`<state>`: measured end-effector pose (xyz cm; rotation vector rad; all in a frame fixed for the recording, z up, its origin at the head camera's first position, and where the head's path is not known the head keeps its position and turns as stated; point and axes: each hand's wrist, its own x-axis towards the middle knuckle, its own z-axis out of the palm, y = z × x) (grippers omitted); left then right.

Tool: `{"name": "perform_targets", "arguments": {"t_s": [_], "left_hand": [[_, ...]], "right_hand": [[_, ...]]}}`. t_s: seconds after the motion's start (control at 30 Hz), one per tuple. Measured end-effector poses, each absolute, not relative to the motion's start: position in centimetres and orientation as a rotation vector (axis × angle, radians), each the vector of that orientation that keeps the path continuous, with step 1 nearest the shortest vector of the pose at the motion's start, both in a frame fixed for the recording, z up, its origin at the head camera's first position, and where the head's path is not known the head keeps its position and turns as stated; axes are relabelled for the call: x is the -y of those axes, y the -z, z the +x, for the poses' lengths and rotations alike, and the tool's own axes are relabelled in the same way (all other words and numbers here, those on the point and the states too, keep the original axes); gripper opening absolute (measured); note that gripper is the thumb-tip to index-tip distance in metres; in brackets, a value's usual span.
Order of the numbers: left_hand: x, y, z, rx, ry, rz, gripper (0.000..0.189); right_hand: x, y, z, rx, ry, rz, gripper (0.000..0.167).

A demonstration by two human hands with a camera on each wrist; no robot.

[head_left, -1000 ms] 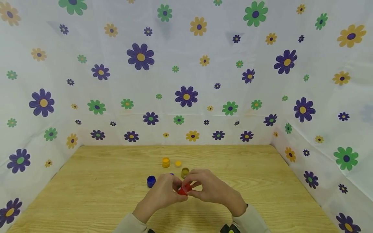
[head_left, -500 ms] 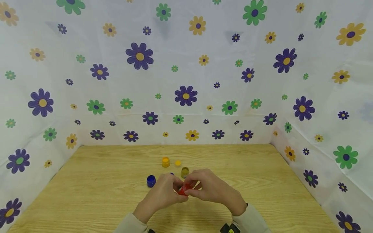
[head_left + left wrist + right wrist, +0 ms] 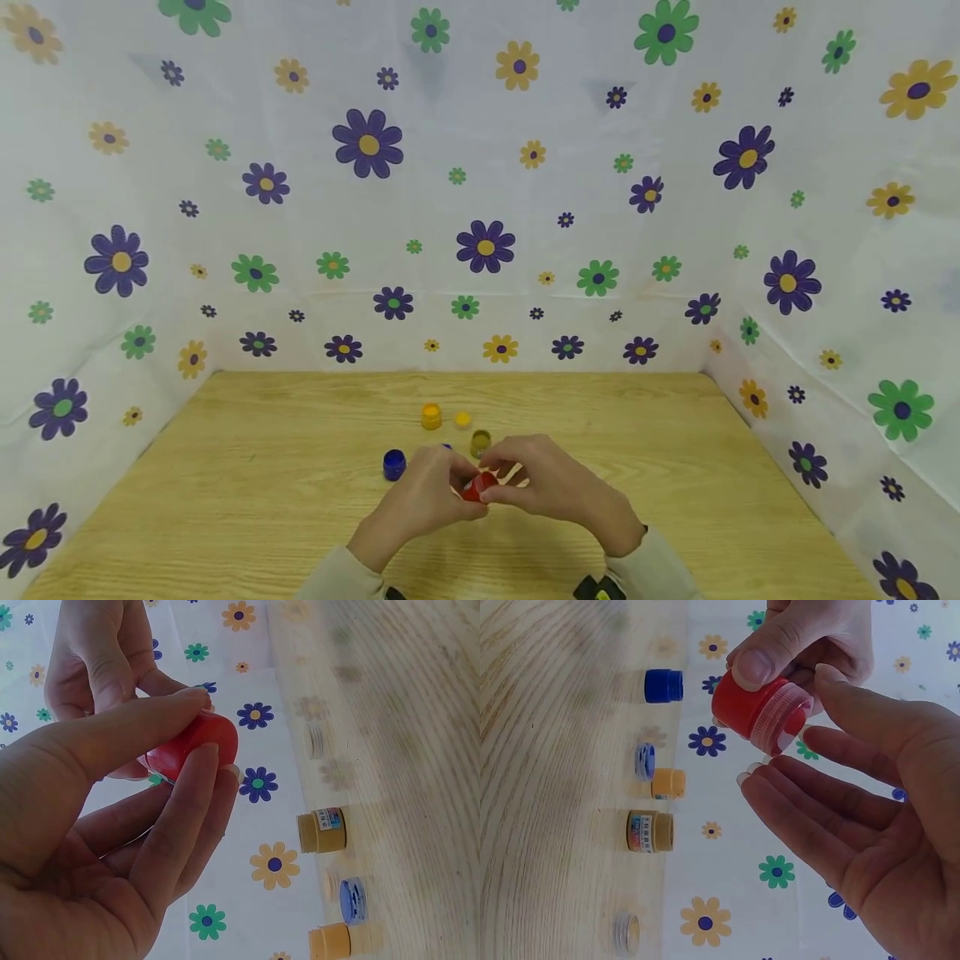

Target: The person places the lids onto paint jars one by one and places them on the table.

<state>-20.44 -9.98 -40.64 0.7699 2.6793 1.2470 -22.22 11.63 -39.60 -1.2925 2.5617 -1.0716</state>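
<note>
My left hand (image 3: 423,492) grips a small red paint jar (image 3: 742,705), held tilted above the table. Its thumb and fingers wrap the jar's body, as the left wrist view also shows with the red surface (image 3: 196,742) between them. A clear ridged lid (image 3: 780,720) with red inside sits on the jar's mouth, facing my right hand (image 3: 547,483). In the right wrist view the fingers of that hand (image 3: 870,802) are extended around the lid, with the thumb tip close to its rim. Whether any fingertip touches it I cannot tell.
On the wooden table (image 3: 262,500) stand a blue jar (image 3: 393,465), a yellow jar (image 3: 431,417) and an ochre jar (image 3: 481,443). A yellow lid (image 3: 462,419), a blue lid (image 3: 645,762) and another clear-rimmed lid (image 3: 627,934) lie near them. Flowered cloth (image 3: 420,200) encloses the back and sides.
The right hand's fingers have shifted and spread around the lid of the red jar. The left hand keeps its grip, and the head view has swung slightly left.
</note>
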Motion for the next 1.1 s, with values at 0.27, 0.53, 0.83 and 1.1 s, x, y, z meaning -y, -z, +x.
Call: {"name": "perform_targets", "arguments": {"t_s": [0.27,0.53,0.83,1.1], "left_hand": [[10.1,40.4,-20.4,-2.676,-1.253,0.746,0.016],[10.3,40.4,-20.3,-2.684,-1.241,0.737,0.017],[10.6,40.5,-20.3,-2.683,-1.255,0.744,0.018],[10.9,40.7,-20.2,-2.665,-1.284,0.717,0.018]], "right_hand": [[-11.6,39.3,-21.9,-2.544,1.141,-1.337,0.023],[-11.4,39.9,-21.8,-2.538,1.154,-1.371,0.026],[-11.3,40.1,-21.6,-2.545,1.173,-1.431,0.026],[-11.2,40.5,-21.7,-2.481,1.224,-1.401,0.026]]}}
